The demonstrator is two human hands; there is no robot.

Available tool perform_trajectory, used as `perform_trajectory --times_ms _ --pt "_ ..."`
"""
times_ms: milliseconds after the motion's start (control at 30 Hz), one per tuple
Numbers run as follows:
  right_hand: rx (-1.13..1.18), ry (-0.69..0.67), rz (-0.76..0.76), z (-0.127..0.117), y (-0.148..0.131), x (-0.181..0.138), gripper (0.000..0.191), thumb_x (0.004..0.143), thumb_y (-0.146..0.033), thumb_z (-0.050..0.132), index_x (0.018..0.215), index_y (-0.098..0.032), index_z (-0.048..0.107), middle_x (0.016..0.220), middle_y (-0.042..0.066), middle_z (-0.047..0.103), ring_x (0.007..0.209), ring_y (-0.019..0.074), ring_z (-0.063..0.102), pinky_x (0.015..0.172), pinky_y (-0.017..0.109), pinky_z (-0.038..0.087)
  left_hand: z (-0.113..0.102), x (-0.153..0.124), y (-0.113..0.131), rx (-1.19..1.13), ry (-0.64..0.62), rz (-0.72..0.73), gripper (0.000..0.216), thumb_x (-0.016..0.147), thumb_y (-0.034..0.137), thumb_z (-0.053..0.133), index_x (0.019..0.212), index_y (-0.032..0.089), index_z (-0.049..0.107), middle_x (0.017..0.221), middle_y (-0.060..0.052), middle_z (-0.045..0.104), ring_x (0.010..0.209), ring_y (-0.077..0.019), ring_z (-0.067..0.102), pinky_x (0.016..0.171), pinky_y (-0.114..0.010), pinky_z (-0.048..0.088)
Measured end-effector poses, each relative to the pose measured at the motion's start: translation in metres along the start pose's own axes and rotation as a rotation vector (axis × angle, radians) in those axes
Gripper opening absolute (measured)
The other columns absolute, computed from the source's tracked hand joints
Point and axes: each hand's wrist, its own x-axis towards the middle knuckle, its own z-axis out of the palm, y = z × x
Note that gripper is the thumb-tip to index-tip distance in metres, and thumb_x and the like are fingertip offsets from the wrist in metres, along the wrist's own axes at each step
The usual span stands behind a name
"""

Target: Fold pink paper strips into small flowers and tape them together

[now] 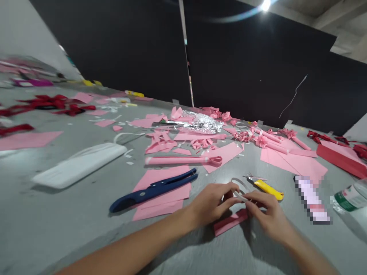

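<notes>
My left hand (216, 202) pinches a narrow white strip (241, 196), which looks like tape, between thumb and fingers. The strip's other end is between the fingertips of my right hand (265, 210). A thin pale loop (241, 183) rises just behind the fingers, perhaps part of the same strip. Under my hands lies a folded pink paper piece (229, 223), its far end close to my right thumb. Beyond my right hand rests a yellow utility knife (268, 188). To the left, navy-blue shears (151, 191) lie across pink paper sheets (160, 209).
Behind the shears is a long pink paper tube (177, 160) with a looped end. Crumpled foil (203, 121) and pink paper flowers (243, 136) lie farther back. A white power bank-like block (83, 164) sits left; a bottle (351, 196) and a pixelated phone-shaped object (314, 202) are right.
</notes>
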Motion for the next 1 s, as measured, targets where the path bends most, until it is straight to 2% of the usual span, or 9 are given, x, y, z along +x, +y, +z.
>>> perform_trajectory --times_ms 67,233,433,533,667,733,833,1000 --pt "0.003 -0.017 0.048 -0.003 -0.006 0.001 0.026 0.108 -0.038 0.065 0.117 -0.028 0.087 0.11 0.012 0.086 0.094 0.0279 0.08 0.071 0.036 0.063 -0.003 0.003 0.005 -0.073 -0.022 -0.043 0.021 0.112 0.04 0.062 0.114 0.022 0.071 0.085 0.001 0.076 0.07 -0.0155 0.067 0.07 -0.025 0.049" --pt "-0.001 -0.064 0.037 -0.005 -0.015 0.003 0.029 0.109 -0.039 0.062 0.106 -0.026 0.087 0.098 0.011 0.084 0.088 0.0273 0.076 0.078 0.039 0.061 -0.002 0.003 0.01 -0.074 -0.044 -0.065 0.028 0.11 0.04 0.061 0.127 0.021 0.071 0.091 -0.003 0.08 0.076 -0.0187 0.071 0.073 -0.027 0.051" --pt "0.011 -0.074 0.02 -0.005 -0.021 0.006 0.034 0.11 -0.041 0.06 0.096 -0.024 0.085 0.08 0.007 0.075 0.071 0.022 0.066 0.065 0.034 0.052 0.001 0.0 0.009 -0.065 -0.035 -0.084 0.039 0.111 0.038 0.061 0.145 0.02 0.07 0.097 -0.005 0.083 0.079 -0.0188 0.073 0.078 -0.028 0.055" --pt "0.027 -0.071 0.052 -0.004 -0.018 0.004 0.038 0.11 -0.045 0.06 0.093 -0.023 0.085 0.08 0.007 0.076 0.069 0.0215 0.066 0.063 0.033 0.051 0.002 -0.001 0.011 -0.109 -0.007 -0.032 0.036 0.111 0.035 0.06 0.14 0.019 0.074 0.1 -0.006 0.085 0.079 -0.0183 0.073 0.08 -0.028 0.055" --pt "0.048 -0.03 0.083 -0.001 -0.01 0.0 0.031 0.108 -0.045 0.064 0.111 -0.024 0.087 0.097 0.01 0.083 0.083 0.0243 0.074 0.072 0.036 0.058 0.002 0.0 0.012 -0.178 0.026 -0.021 0.032 0.111 0.032 0.059 0.133 0.017 0.077 0.103 -0.008 0.085 0.079 -0.0174 0.073 0.08 -0.028 0.056" --pt "0.044 -0.031 0.081 -0.001 -0.009 -0.001 0.031 0.108 -0.044 0.063 0.112 -0.025 0.087 0.092 0.009 0.082 0.079 0.0234 0.073 0.07 0.035 0.057 0.001 0.0 0.012 -0.179 0.031 -0.034 0.031 0.11 0.031 0.06 0.132 0.017 0.077 0.103 -0.008 0.085 0.078 -0.0171 0.072 0.08 -0.028 0.057" --pt "0.026 -0.072 0.068 -0.002 -0.012 0.001 0.036 0.111 -0.045 0.059 0.1 -0.024 0.086 0.078 0.005 0.075 0.068 0.0209 0.066 0.062 0.033 0.052 0.0 0.001 0.012 -0.151 0.024 -0.033 0.03 0.11 0.03 0.059 0.131 0.018 0.076 0.103 -0.008 0.084 0.078 -0.0173 0.072 0.081 -0.029 0.058" --pt "0.02 -0.052 0.038 -0.003 -0.018 0.004 0.038 0.111 -0.045 0.059 0.093 -0.022 0.083 0.075 0.005 0.072 0.065 0.0195 0.062 0.06 0.032 0.05 0.002 0.002 0.011 -0.129 0.018 -0.017 0.029 0.108 0.028 0.058 0.13 0.019 0.075 0.1 -0.006 0.084 0.076 -0.0167 0.071 0.08 -0.028 0.056"
